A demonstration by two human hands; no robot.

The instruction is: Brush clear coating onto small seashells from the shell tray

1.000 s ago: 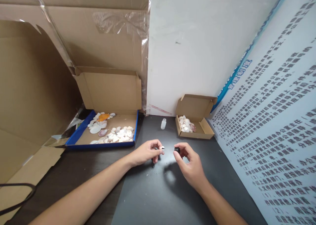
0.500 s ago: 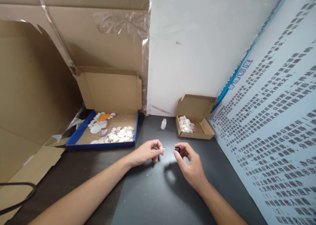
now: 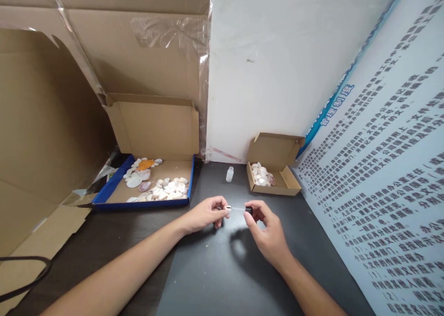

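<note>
Above the middle of the dark table, my left hand (image 3: pixel 215 212) pinches a small pale object, mostly hidden by the fingers. My right hand (image 3: pixel 265 226) grips a black cap (image 3: pixel 249 210) between thumb and fingers. A thin pale rod (image 3: pixel 237 209) runs from the cap to my left fingertips. Behind my hands stands a small white open bottle (image 3: pixel 230 174), upright on the table and touched by neither hand.
A blue-edged cardboard box (image 3: pixel 142 204) at the left holds white shells and an orange one. A smaller open box (image 3: pixel 292 190) at the back right holds shells. A printed board (image 3: pixel 381 168) rises on the right, and a black cable (image 3: pixel 31 258) lies far left.
The thin rod between the cap and my left fingertips now shows clearly. Both hands have stayed almost in place, and the boxes and bottle have not moved.
</note>
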